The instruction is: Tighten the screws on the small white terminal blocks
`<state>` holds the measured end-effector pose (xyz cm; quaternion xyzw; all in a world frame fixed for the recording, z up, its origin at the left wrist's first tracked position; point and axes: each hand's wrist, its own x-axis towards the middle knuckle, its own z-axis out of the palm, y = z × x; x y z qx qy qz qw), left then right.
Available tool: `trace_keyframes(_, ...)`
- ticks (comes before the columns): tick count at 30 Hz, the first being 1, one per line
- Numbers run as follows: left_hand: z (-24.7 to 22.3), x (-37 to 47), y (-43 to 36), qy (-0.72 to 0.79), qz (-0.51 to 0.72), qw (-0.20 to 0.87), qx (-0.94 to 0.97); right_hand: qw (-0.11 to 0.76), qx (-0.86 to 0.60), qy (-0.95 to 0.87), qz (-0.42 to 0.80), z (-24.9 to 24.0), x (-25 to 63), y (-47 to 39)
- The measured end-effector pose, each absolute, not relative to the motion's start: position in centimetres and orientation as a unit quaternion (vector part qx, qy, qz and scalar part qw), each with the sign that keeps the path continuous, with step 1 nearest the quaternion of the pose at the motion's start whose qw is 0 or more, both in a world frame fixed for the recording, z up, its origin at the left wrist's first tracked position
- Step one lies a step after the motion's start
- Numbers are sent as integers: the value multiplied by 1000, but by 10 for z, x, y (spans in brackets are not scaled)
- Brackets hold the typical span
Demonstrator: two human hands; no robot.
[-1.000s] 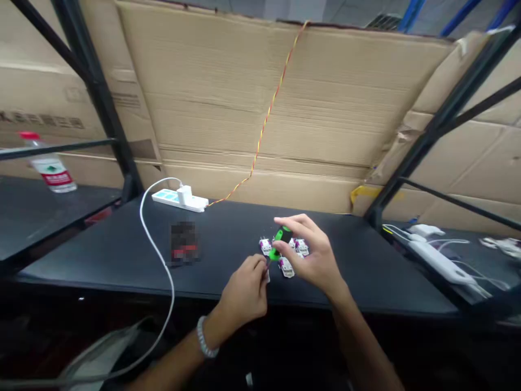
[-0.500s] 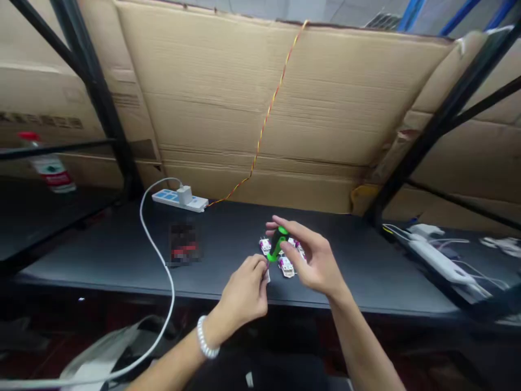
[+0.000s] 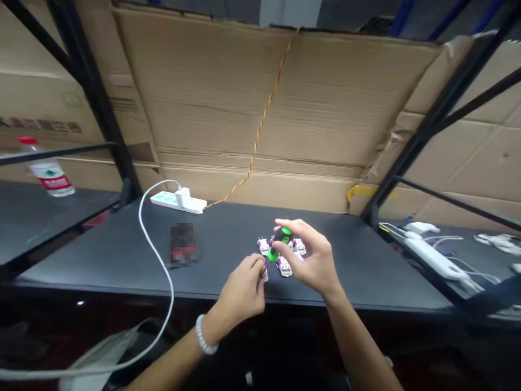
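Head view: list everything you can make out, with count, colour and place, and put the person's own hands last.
screwdriver: 1, green and black, in the right hand
small parts: at least 4, white and purple, near the hands
table: 1, black, under the parts
power strip: 1, white and blue, table's back left
plug: 1, white, in that strip
cable: 1, white, from the plug
blurred object: 1, dark and red, table's left
twisted wire: 1, red and yellow, up the cardboard
cardboard: several sheets, brown, behind
bottle: 1, clear, red cap, far left
bracelet: 1, pale, left wrist
left hand: 1, bare, at the screwdriver's lower end
right hand: 1, bare, at its handle
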<state>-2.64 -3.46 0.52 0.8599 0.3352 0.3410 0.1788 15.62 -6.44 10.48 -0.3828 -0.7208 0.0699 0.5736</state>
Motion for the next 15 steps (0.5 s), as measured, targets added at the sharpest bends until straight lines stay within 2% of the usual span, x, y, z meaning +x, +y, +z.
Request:
trace_keyframes(7, 19, -34, -21, 325, 366, 268, 830, 713, -389, -583, 16, 107, 196, -90)
trace_keyframes(11, 40, -34, -11, 328, 383, 242, 829, 743, -397, -539, -11, 101, 219, -109)
trace_keyframes(15, 53, -17, -11, 341, 281, 187, 877, 747, -405, -527, -23, 97, 231, -118)
